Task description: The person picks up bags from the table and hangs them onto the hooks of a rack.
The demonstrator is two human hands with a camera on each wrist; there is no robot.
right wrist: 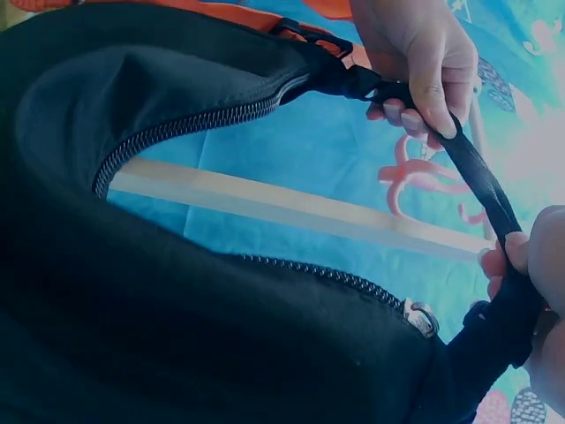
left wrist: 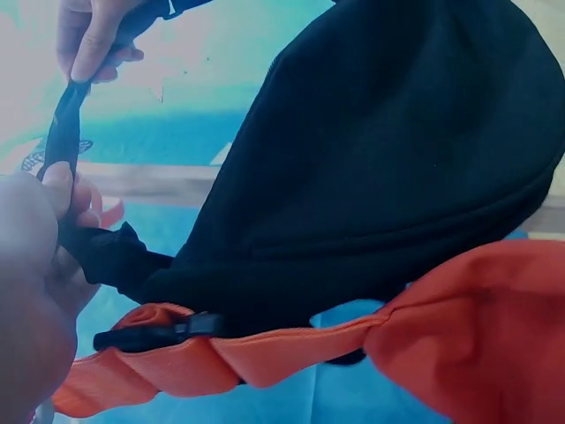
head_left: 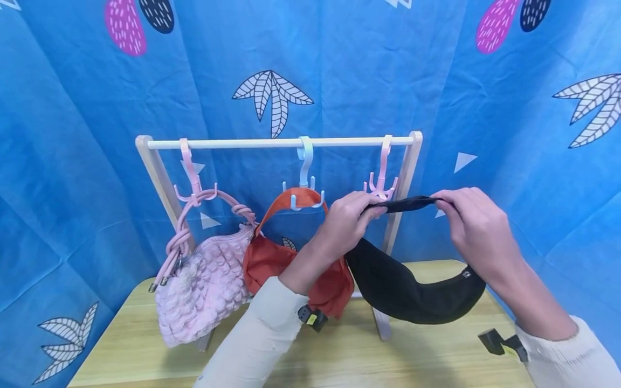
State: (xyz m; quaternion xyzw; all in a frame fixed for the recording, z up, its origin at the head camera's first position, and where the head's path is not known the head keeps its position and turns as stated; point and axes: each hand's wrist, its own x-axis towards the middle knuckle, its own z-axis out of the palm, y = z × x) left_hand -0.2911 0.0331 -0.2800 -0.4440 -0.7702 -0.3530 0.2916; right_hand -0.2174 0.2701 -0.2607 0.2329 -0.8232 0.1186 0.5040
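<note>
Both hands hold the strap of a black crescent-shaped bag [head_left: 417, 296], which hangs below them with its zipper [right wrist: 203, 117] showing in the right wrist view. My left hand [head_left: 346, 218] pinches one end of the strap's upper stretch, and my right hand [head_left: 477, 231] grips the other end. Between them the strap [head_left: 409, 204] runs nearly straight. Just behind the left fingertips is a pink multi-prong hook [head_left: 383, 172] on the rack. A black buckle [left wrist: 159, 331] lies across the orange strap in the left wrist view.
A rack with a white rail [head_left: 233, 144] stands on a wooden table [head_left: 145, 323]. A fluffy pink bag [head_left: 204, 285] hangs from the left pink hook [head_left: 191, 172]. An orange-red bag [head_left: 271, 261], partly behind my left arm, hangs from the middle blue hook [head_left: 305, 161].
</note>
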